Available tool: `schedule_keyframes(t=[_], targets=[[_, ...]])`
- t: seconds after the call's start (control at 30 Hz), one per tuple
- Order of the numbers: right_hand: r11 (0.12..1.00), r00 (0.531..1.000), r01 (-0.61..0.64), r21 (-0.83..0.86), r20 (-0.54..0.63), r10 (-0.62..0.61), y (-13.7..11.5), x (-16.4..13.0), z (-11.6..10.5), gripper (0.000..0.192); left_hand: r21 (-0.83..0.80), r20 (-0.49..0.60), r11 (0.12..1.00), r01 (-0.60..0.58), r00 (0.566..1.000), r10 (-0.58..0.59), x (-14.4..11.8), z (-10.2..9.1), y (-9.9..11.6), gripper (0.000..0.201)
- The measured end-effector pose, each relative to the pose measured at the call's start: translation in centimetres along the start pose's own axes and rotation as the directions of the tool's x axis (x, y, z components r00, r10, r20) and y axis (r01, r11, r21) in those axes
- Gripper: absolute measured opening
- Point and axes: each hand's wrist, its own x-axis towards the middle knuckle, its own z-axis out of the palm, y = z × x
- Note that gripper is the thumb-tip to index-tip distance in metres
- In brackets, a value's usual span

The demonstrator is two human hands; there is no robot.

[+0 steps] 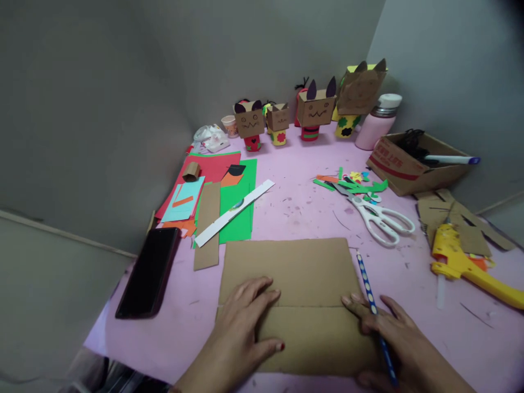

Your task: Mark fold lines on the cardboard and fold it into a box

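A brown cardboard sheet [286, 273] lies flat in front of me, with a line running across its middle; I cannot tell whether that is a fold or an edge. My left hand [245, 322] rests on its left part, fingers spread and palm down. At the right edge is my right hand [385, 327], its fingertips touching the cardboard. A blue dotted pencil [369, 289] is tucked between the fingers of that hand, its upper end pointing away from me. Part of the right hand's lower side is hidden.
Left are a phone [149, 273], a white ruler [235, 213], a cardboard strip [208, 229] and coloured paper [237, 229]. Right are scissors [379, 218], a yellow glue gun [458, 262] and an open box [426, 164]. Several cardboard-headed figures [315, 109] and a pink bottle [374, 125] stand behind.
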Motion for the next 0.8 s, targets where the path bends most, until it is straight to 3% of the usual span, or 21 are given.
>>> schedule_keyframes(t=[0.4, 0.8], targets=[[0.996, 0.998, 0.069, -0.063, 0.003, -0.069, -0.4, 0.8, -0.6, 0.044, -0.008, -0.003, 0.998, -0.062, 0.998, 0.062, 0.4, 0.2, -0.9, 0.054], [0.999, 0.997, -0.045, 0.025, 0.061, 0.043, -0.6, 0.7, -0.7, 0.045, 0.199, 0.067, 0.952, -0.233, 0.972, 0.224, 1.6, -0.1, -1.0, 0.063]])
